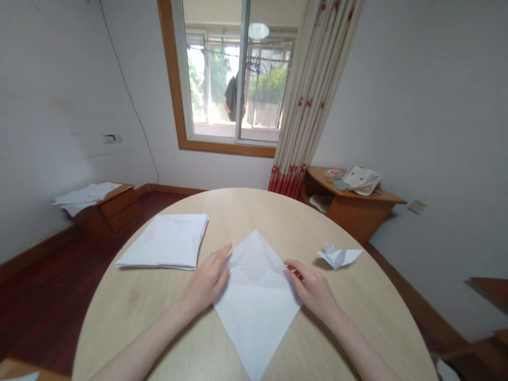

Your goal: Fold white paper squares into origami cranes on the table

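A white sheet of paper point(257, 301) with crease lines lies turned like a diamond on the round table, one corner pointing away from me and one toward me. At its upper left edge, my left hand point(212, 275) holds the paper, fingers fairly straight and thumb close to them. My right hand point(311, 286) grips the right edge with bent fingers and thumb. A folded white paper bird point(337, 256) rests on the table beyond my right hand. To the left lies a stack of white paper point(164, 241), apart from my left hand.
The pale round wooden table point(130, 323) fills the foreground. Behind it are a window point(238, 79) and a long curtain point(307, 95). A wooden desk point(353, 211) with a cloth bag point(361, 180) stands back right, a low cabinet point(121, 206) with papers back left.
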`<state>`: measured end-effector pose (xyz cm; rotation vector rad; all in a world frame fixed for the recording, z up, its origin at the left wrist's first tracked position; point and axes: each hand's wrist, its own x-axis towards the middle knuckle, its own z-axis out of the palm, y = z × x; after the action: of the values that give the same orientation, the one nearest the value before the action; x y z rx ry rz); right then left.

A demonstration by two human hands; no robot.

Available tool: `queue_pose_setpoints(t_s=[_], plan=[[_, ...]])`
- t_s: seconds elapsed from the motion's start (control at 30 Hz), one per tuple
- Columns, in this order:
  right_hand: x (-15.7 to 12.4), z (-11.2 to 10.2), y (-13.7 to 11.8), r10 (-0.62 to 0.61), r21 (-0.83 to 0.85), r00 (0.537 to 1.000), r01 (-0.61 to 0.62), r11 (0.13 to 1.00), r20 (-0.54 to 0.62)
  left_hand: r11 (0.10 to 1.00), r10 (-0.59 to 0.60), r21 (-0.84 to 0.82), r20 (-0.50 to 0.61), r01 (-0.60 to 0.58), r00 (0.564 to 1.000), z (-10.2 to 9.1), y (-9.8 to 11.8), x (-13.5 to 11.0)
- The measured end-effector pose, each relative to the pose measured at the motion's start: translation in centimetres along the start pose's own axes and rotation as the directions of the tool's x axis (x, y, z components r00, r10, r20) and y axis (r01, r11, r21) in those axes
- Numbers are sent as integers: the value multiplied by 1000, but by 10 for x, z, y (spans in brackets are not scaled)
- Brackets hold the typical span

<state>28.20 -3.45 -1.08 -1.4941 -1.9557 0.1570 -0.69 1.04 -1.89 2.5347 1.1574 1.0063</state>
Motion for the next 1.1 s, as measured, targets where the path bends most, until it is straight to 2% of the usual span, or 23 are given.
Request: queue_pose_setpoints(t_s=[0.13, 0.23, 0.33, 0.47, 0.57, 0.7, 0.9, 1.1], plan=[[0, 0, 1, 0, -19, 1000, 0, 1000, -8, 1000, 12, 25, -28, -11, 1000, -2, 6, 0], [-1, 0, 2, -9, -65, 1000, 8, 998, -17, 999, 34, 9, -6, -34, 999, -2, 12, -2], [0, 2, 3, -33, -112, 999, 30, 993, -24, 996, 90, -39, 136, -86, 987, -3, 21, -6], [0, 3, 7, -36, -168, 999, 33, 985, -18, 980, 197, -94, 384, -174, 902, -5, 40, -10], [0, 3, 7, 7, -212, 1000, -2, 977, 22, 974, 225, -107, 463, -198, 858, -6, 52, -9], [0, 1, 3, 64, -278, 992, -33, 960, 105, 981, 185, -38, 460, -189, 868, -5, 54, -7], [2, 1, -1, 63, -363, 949, 56, 930, 309, 983, 127, 69, 420, -171, 898, 3, 44, -9], [0, 2, -4, 64, -369, 926, 84, 925, 372, 978, 110, 115, 439, -177, 892, 8, 39, -12]])
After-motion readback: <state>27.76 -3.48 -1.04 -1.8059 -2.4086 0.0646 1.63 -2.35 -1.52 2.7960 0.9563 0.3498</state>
